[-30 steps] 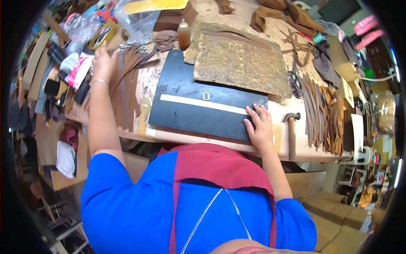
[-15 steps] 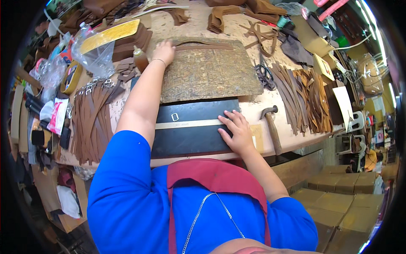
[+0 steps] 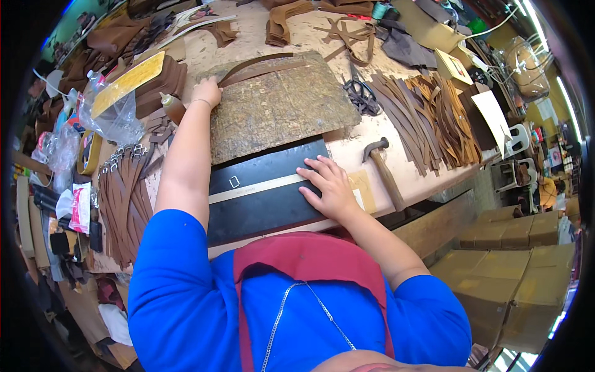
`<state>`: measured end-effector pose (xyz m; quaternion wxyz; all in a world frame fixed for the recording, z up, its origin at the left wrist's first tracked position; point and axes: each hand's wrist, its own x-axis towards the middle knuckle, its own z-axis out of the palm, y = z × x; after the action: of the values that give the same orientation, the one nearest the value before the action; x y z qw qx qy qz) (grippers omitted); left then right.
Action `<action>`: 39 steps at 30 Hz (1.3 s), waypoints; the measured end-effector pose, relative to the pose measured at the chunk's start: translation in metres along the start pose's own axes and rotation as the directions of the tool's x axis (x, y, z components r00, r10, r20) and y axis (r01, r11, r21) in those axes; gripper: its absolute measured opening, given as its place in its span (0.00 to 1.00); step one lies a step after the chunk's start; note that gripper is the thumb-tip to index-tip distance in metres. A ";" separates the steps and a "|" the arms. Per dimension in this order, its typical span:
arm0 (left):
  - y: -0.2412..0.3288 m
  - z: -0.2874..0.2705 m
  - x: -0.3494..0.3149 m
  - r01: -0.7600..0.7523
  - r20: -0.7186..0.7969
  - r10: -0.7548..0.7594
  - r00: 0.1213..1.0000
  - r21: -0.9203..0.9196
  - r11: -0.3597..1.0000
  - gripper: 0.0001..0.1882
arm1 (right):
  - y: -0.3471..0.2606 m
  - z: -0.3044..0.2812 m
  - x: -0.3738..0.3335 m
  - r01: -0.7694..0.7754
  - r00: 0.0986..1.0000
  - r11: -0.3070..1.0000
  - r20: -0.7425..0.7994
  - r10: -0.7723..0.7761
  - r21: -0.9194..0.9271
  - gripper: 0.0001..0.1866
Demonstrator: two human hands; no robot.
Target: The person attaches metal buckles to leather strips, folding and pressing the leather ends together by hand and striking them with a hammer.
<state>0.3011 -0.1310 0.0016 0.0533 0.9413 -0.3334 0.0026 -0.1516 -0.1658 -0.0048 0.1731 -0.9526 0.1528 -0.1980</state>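
On the far left part of a worn, glue-stained board (image 3: 279,105), my left hand (image 3: 208,91) has its fingers closed at the end of a narrow brown leather strip (image 3: 257,62). That strip curves away to the far right, and a second brown leather strip (image 3: 266,74) lies flat along its near side. My right hand (image 3: 328,186) rests with spread fingers on a black board (image 3: 266,214) nearer to me. A pale flat strip (image 3: 254,190) crosses the black board, with its right end by my right fingertips. Beside it lies a small rectangular metal ring (image 3: 234,181).
A hammer (image 3: 384,177) and black scissors (image 3: 361,95) lie to the right, near bundled brown straps (image 3: 403,118). On the left are a glue bottle (image 3: 172,108), straps with metal buckles (image 3: 121,204) and a plastic bag (image 3: 118,118). Cartons (image 3: 496,273) stand at the lower right.
The whole view has shifted and turned slightly. The far leather strip now bows further away from the second one at its right end. My left hand stays at its left end; my right hand stays on the black board.
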 end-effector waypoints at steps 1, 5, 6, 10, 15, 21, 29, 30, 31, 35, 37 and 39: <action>-0.006 0.002 -0.005 -0.071 -0.035 0.068 0.997 -0.078 0.994 0.23 | 0.000 0.001 -0.001 0.009 1.000 1.000 -0.010 -0.009 0.000 0.23; -0.024 -0.018 -0.012 -0.049 0.130 0.173 0.976 -0.647 0.761 0.21 | 0.001 0.003 0.000 0.019 1.000 1.000 -0.019 -0.019 -0.001 0.23; -0.026 -0.021 -0.020 -0.027 0.041 0.086 0.995 -0.739 0.673 0.23 | 0.000 0.005 0.000 0.024 0.999 1.000 -0.030 -0.024 -0.002 0.23; 0.007 -0.044 -0.071 -0.135 -0.124 0.064 0.990 -0.740 0.659 0.19 | 0.006 0.009 -0.003 0.004 0.999 1.000 -0.048 -0.003 0.018 0.27; 0.071 -0.044 -0.188 -0.140 0.129 0.493 0.861 -0.871 0.472 0.11 | -0.026 -0.010 0.014 -0.001 0.972 0.995 -0.233 0.025 0.103 0.33; 0.088 -0.066 -0.248 0.099 0.287 0.686 0.668 -0.949 0.301 0.11 | -0.039 -0.019 0.045 0.117 0.990 0.911 -0.119 -0.076 0.396 0.26; 0.012 -0.081 -0.172 0.002 0.064 0.140 0.988 -0.916 0.402 0.20 | 0.006 -0.033 0.049 0.089 0.898 0.934 -0.433 0.075 0.346 0.06; 0.004 -0.085 -0.166 -0.096 -0.082 0.054 0.995 -0.711 0.696 0.21 | 0.002 -0.039 0.046 0.088 0.902 0.933 -0.425 0.075 0.350 0.06; -0.002 -0.089 -0.164 -0.128 -0.247 0.027 0.969 -0.402 0.907 0.23 | -0.007 -0.050 0.044 0.033 0.896 0.844 -0.390 0.213 0.536 0.06; 0.008 -0.067 -0.200 -0.225 -0.615 0.290 0.733 0.184 0.957 0.34 | -0.027 -0.065 0.036 0.224 0.894 0.605 -0.409 0.185 0.764 0.24; 0.034 -0.082 -0.228 -0.661 -0.410 0.519 0.750 -0.495 0.564 0.45 | -0.060 -0.081 0.033 0.239 0.925 0.528 -0.357 0.132 0.815 0.30; 0.068 -0.102 -0.277 -0.723 -0.437 0.641 0.631 -0.631 0.282 0.38 | -0.076 -0.085 0.026 0.280 0.955 0.379 -0.297 -0.015 0.882 0.41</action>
<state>0.0465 0.0005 0.0984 0.4534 0.5875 -0.6667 -0.0696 -0.1483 -0.1301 0.1062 0.6299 -0.6772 -0.0480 -0.3772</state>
